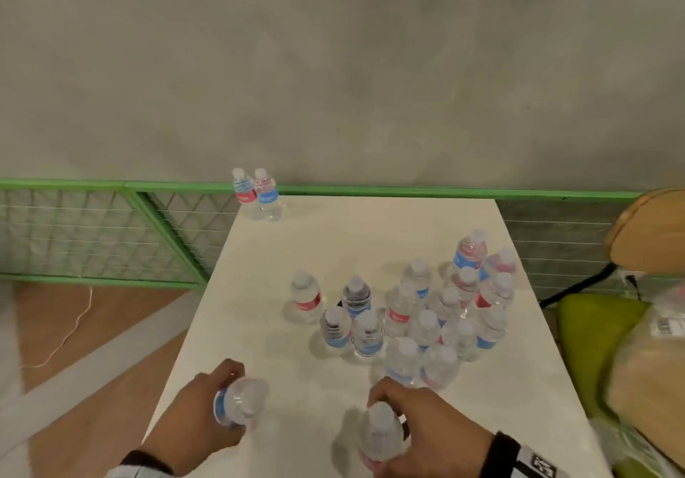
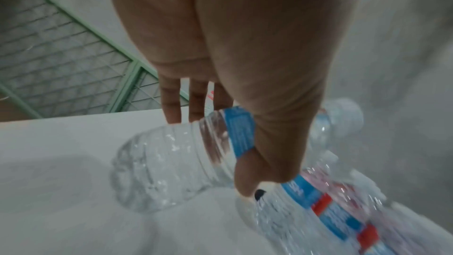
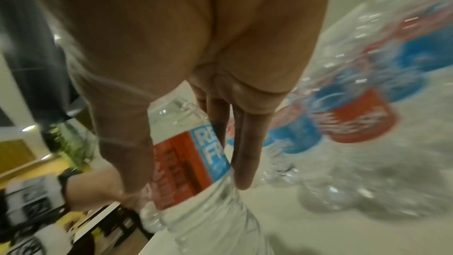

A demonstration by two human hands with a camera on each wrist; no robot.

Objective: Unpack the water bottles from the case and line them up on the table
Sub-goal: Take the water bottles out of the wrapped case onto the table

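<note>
Small clear water bottles with red and blue labels stand on the white table [image 1: 333,247]. My left hand [image 1: 207,414] grips one bottle [image 1: 241,401] near the table's front left edge; the left wrist view shows that bottle [image 2: 176,162] with my fingers [image 2: 257,177] curled round its blue label. My right hand [image 1: 419,425] grips a second bottle [image 1: 381,433] at the front middle, and in the right wrist view this bottle [image 3: 196,172] sits between thumb and fingers [image 3: 242,152]. Several bottles [image 1: 415,318] stand bunched in the middle right. Two bottles [image 1: 257,195] stand side by side at the far left corner.
A green-framed wire mesh fence [image 1: 111,225] runs behind and left of the table, under a grey wall. A wooden chair back [image 1: 648,229], a green cushion [image 1: 593,333] and a brown bag [image 1: 652,385] crowd the right side. Wooden floor [image 1: 74,329] lies to the left.
</note>
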